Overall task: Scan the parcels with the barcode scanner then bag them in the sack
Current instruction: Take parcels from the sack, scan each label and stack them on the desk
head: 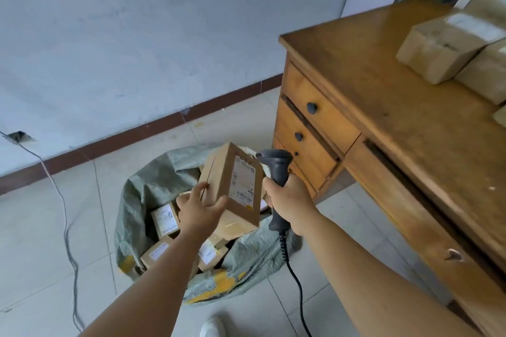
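Brown cardboard, taped at the seams, makes up the parcel [231,185] held tilted at the middle of the frame, its white shipping label [243,182] turned toward the right. The left hand [201,208] is at its lower left side, fingers spread and nearly straight against the cardboard, thumb reaching along the near bottom edge; whether the hand truly carries the box or only touches it I cannot tell. Just right of the label, the right hand [290,200] is wrapped tightly round the handle of a dark grey barcode scanner [276,172], whose head points left at the parcel. Its coiled black cable [294,276] runs down to the bottom edge.

Directly below the parcel, a grey-green woven sack [153,180] with yellow markings sits on the pale tiled floor [41,227], its mouth wide. Inside lie several smaller labelled cardboard boxes [164,220], packed close together.

On the right stands a wooden desk [383,107] with dark-knobbed drawers; more taped parcels [443,46] are stacked on its top at the upper right. At the left, a thin grey wire [64,216] trails from the white wall [137,35] across the floor. A white shoe [213,327] shows at the bottom edge.
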The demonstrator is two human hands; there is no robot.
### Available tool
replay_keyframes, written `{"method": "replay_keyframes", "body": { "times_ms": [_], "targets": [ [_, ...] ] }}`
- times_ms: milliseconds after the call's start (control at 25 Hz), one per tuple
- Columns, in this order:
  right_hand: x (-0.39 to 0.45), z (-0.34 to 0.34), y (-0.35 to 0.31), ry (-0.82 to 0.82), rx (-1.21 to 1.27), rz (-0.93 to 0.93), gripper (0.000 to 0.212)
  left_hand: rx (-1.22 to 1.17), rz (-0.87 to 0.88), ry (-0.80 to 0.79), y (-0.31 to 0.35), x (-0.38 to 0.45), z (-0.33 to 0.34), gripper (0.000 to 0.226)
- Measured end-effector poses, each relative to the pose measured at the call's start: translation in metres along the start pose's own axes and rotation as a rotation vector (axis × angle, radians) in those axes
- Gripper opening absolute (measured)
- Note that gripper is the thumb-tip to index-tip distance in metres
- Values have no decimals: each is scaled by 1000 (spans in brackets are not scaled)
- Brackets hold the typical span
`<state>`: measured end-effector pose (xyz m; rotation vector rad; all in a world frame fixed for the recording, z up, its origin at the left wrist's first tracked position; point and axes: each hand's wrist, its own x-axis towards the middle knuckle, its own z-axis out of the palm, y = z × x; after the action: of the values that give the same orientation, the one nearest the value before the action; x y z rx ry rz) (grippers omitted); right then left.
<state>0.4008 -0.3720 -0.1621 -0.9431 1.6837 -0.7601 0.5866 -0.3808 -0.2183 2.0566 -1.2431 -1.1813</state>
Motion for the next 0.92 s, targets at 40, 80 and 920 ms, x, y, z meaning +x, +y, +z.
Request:
{"method": "replay_keyframes", "body": {
  "times_ms": [40, 80, 920],
  "targets": [
    [11, 6, 13, 15, -3, 22, 30, 128, 57, -3, -11, 15, 10, 67],
    [25, 13, 27, 33, -6, 41, 29, 254, 115, -12, -24, 33, 22, 70],
    [201, 46, 248, 165, -31, 148, 19, 903, 423, -474, -197, 169, 278, 66]
  ]
}}
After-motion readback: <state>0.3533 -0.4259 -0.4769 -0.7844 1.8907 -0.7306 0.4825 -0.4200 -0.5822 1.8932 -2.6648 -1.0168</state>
